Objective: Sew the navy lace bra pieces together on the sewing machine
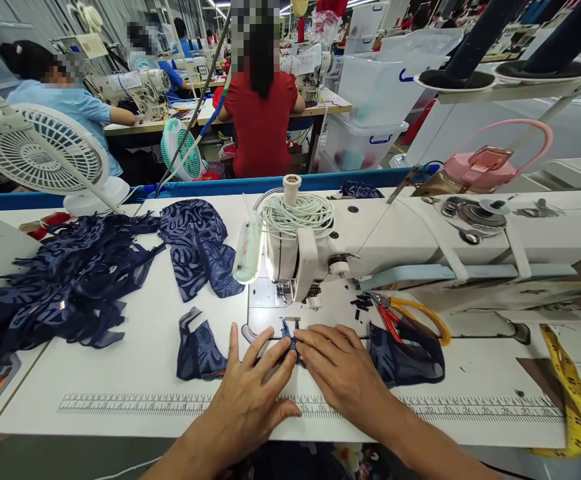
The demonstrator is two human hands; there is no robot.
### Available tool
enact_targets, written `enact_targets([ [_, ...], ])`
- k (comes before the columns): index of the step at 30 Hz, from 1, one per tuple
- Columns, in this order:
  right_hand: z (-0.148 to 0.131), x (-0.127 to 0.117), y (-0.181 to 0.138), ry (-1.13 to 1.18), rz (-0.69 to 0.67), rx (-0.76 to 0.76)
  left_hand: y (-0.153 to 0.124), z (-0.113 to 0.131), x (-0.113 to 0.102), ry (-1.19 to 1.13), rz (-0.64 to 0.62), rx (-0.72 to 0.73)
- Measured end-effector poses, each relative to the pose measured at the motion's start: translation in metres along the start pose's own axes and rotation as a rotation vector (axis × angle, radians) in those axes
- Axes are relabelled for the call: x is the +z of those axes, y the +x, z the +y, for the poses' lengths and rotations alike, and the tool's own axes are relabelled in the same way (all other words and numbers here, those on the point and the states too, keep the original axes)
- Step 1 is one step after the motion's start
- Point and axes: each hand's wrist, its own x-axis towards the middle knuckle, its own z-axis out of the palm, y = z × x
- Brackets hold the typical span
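My left hand (pixel 250 390) lies flat on the white table with fingers stretched out, pressing on a small navy patterned fabric piece (pixel 290 341). My right hand (pixel 343 367) lies beside it, fingers extended over the same piece, fingertips meeting the left ones. The fabric sits just in front of the needle plate (pixel 270 307) of the white sewing machine (pixel 310 253). More of the navy fabric shows left of my left hand (pixel 197 350) and right of my right hand (pixel 410 357).
A heap of navy fabric (pixel 65 280) covers the table's left. Scissors with yellow handles (pixel 410 313) lie to the right of the needle. A yellow tape measure (pixel 570 393) hangs at the right. A white fan (pixel 45 153) stands at back left. Other people sew beyond.
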Motion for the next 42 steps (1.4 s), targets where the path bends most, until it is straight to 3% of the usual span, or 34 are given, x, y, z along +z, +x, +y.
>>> enact_targets([
  [8, 0.001, 0.001, -0.004, -0.047, 0.002, -0.026, -0.003, 0.002, 0.002, 0.008, 0.041, -0.01],
  [28, 0.0, 0.0, 0.0, 0.017, -0.005, -0.006, -0.001, 0.001, -0.004, -0.083, -0.018, -0.024],
  [30, 0.0, 0.0, 0.0, 0.014, -0.002, -0.007, 0.004, 0.005, -0.008, -0.16, 0.032, -0.102],
  [35, -0.001, 0.0, 0.001, 0.024, 0.028, -0.012, 0.025, 0.018, -0.005, -0.3, 0.187, -0.509],
  [42, -0.002, -0.003, 0.001, 0.052, 0.047, -0.003, 0.037, 0.021, 0.006, -0.333, 0.201, -0.575],
])
